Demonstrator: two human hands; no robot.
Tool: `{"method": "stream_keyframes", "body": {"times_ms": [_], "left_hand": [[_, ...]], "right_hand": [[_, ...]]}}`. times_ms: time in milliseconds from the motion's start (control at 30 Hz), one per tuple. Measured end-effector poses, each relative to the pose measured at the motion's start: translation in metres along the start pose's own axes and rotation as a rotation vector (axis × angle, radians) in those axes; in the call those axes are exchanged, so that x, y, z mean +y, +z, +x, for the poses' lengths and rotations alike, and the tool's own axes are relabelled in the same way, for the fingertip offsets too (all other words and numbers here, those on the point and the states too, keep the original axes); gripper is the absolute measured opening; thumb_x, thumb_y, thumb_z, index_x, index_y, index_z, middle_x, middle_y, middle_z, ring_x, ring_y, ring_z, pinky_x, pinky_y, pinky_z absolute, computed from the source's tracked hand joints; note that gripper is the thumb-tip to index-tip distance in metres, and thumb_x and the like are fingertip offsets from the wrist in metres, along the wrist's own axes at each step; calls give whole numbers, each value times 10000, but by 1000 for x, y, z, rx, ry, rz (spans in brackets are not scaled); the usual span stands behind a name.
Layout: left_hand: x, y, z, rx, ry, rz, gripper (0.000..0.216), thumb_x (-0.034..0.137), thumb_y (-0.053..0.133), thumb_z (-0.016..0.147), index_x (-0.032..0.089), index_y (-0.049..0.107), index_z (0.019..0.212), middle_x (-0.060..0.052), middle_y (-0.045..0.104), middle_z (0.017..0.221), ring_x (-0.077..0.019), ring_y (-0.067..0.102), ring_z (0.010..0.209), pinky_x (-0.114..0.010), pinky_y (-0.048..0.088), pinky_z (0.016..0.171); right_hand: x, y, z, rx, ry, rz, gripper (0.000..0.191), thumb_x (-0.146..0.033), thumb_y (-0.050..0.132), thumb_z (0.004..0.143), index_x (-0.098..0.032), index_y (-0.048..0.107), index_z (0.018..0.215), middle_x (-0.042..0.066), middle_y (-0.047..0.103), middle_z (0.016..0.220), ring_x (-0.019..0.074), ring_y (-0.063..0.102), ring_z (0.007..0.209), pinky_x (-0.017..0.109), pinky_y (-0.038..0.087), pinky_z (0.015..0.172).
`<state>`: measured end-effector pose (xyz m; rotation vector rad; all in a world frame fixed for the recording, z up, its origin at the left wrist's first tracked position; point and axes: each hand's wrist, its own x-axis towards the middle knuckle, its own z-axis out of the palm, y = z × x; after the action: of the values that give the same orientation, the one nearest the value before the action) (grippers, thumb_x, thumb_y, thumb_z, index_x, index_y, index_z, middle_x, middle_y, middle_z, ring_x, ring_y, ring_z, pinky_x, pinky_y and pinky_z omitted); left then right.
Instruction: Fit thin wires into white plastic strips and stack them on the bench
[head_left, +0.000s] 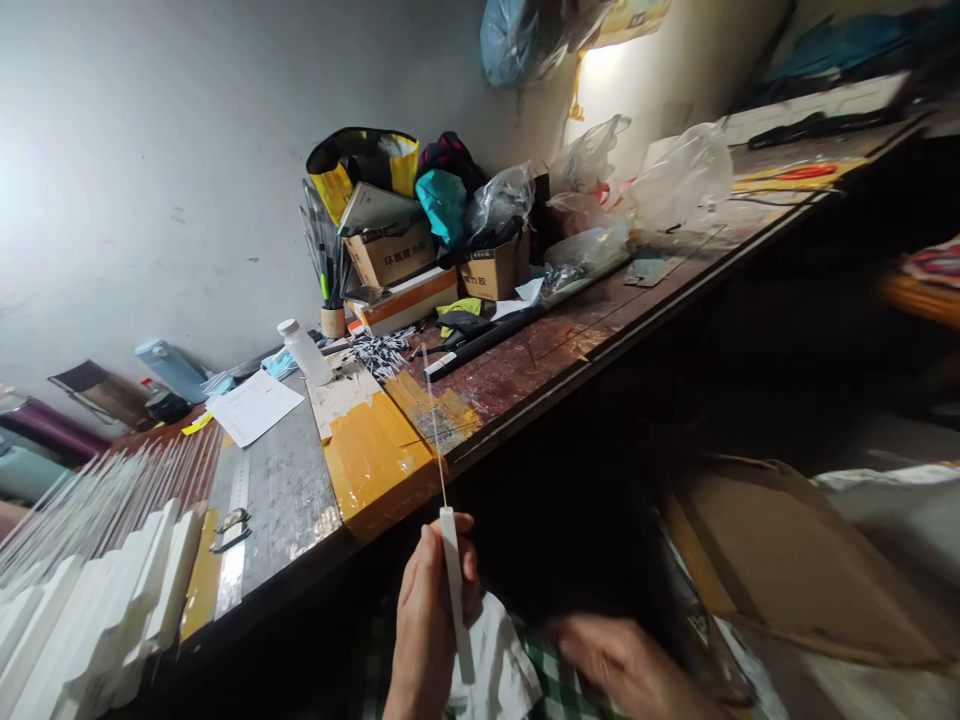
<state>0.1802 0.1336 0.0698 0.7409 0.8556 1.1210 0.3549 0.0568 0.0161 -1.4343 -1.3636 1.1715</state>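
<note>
My left hand (427,610) is closed around a white stick-like handle (454,580) held upright below the workbench edge. A thin clear rod (433,420) rises from the handle's top, up in front of the bench. My right hand (630,665) is lower right, blurred by motion, near my lap; its fingers are smeared and I cannot see whether it holds anything. A white cloth (499,665) lies under both hands on checked fabric.
The long wooden workbench (585,335) carries yellow tape patches (375,460), a steel ruler (234,530), paper (253,405), a white bottle (304,350), cardboard boxes (390,255) and plastic bags. White handles (97,610) and clear rods (112,490) lie at left. Cardboard (795,560) sits at right.
</note>
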Motion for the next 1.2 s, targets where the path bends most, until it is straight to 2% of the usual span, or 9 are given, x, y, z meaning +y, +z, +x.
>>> {"method": "stream_keyframes", "body": {"times_ms": [100, 167, 300, 400, 667, 833, 967, 1067, 1200], "left_hand": [[-6, -5, -10, -45, -48, 221, 432, 505, 503, 874, 130, 682, 994, 8, 492, 602, -69, 341, 464, -198, 248, 435], [-11, -7, -14, -84, -57, 338, 419, 495, 530, 863, 130, 698, 982, 10, 482, 593, -81, 354, 491, -200, 264, 458], [-19, -11, -16, -74, 4, 443, 366, 474, 588, 829, 151, 720, 940, -10, 521, 635, -113, 398, 543, -211, 313, 492], [-23, -13, -19, -5, 138, 509, 288, 437, 612, 822, 174, 715, 875, -7, 547, 638, -125, 431, 565, -212, 347, 526], [-32, -8, -26, 86, 290, 497, 213, 375, 675, 786, 186, 714, 876, -62, 689, 810, -190, 610, 765, -237, 447, 714], [-35, 0, -27, 187, 322, 410, 237, 377, 730, 734, 169, 732, 848, -66, 689, 806, -192, 618, 775, -234, 454, 724], [-33, 0, -24, 282, 303, 351, 275, 404, 730, 731, 170, 723, 876, -44, 670, 773, -155, 579, 738, -196, 435, 684], [-30, -5, -19, 321, 242, 213, 296, 446, 681, 770, 187, 692, 913, -12, 623, 702, -123, 532, 643, -189, 432, 601], [-23, -6, -15, 354, 145, -108, 299, 451, 692, 761, 205, 659, 928, -12, 631, 771, -107, 561, 640, -197, 476, 605]], "right_hand": [[-32, -14, 32, 36, -98, 209, 380, -446, 437, 945, -243, 636, 1197, 55, 707, 998, 151, 617, 713, 248, 505, 588], [-48, -14, 49, 33, -169, 336, 372, -413, 470, 943, -247, 588, 1254, 75, 681, 1107, 130, 606, 710, 231, 485, 554], [-62, -1, 65, -74, -173, 487, 257, -362, 583, 894, -187, 705, 1036, 62, 727, 917, 122, 625, 669, 218, 473, 543], [-63, 6, 65, 2, -140, 525, 220, -352, 625, 864, -170, 730, 931, 47, 732, 812, 116, 616, 637, 220, 481, 558], [-59, 7, 63, 144, -133, 471, 218, -348, 648, 842, -162, 721, 930, 56, 736, 810, 110, 583, 606, 220, 466, 536], [-59, 7, 66, 99, -119, 468, 231, -380, 641, 850, -164, 696, 911, 46, 727, 805, 114, 602, 639, 210, 467, 548], [-56, 4, 63, 69, -133, 414, 309, -428, 562, 894, -193, 660, 1070, 57, 720, 911, 118, 610, 666, 192, 458, 520], [-41, 12, 50, -55, -44, 257, 312, -441, 509, 909, -203, 690, 1000, 17, 711, 807, 90, 564, 543, 165, 408, 451], [-12, 31, 29, -409, 152, 194, 270, -385, 591, 824, -164, 744, 809, -31, 605, 551, 92, 531, 459, 166, 399, 443]]}}
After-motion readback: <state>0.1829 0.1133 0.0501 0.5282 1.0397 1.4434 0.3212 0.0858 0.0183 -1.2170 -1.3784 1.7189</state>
